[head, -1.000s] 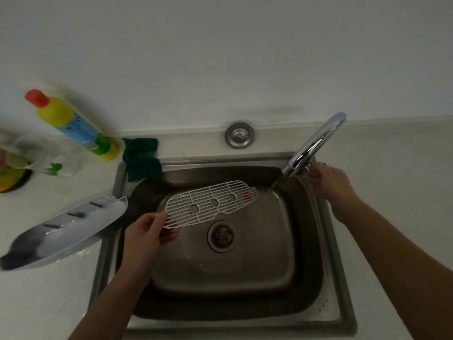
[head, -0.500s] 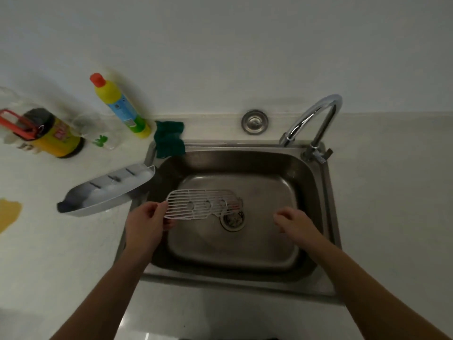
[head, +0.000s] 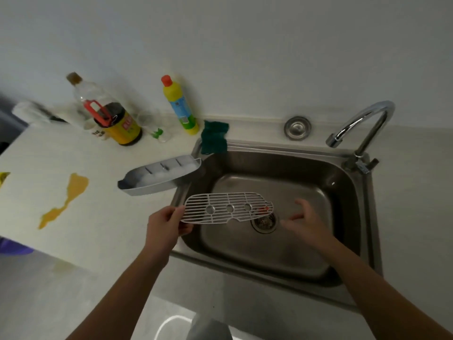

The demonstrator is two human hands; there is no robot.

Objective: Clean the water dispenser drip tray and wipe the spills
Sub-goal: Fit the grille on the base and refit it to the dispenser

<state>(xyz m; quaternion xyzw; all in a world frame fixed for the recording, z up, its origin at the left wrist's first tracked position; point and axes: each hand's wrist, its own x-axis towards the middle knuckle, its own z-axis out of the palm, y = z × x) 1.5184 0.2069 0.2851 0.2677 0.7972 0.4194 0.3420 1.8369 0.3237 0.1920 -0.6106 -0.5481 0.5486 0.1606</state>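
Currently pinched at its near end in left hand (head: 164, 225) fingers: grate (head: 227, 208), long axis running rightward over sink (head: 348, 207); right hand (head: 309, 223) released, empty, just beyond far end.

Brushed stainless-steel sink basin (head: 277, 244) looks satin w/ dull sheen, while the curved chrome tap (head: 362, 123) and round metal drain strainer (head: 264, 221) are glossy, mirror-like. White slotted plastic grille (head: 228, 208) and grey-white plastic tray shell (head: 159, 177) look smooth, semi-matt; the green fibrous scouring cloth (head: 214, 137) looks rough, matt. Pale countertop (head: 103, 217) is smooth, low-gloss; yellow plastic detergent bottle w/ red cap (head: 180, 104) is shiny.
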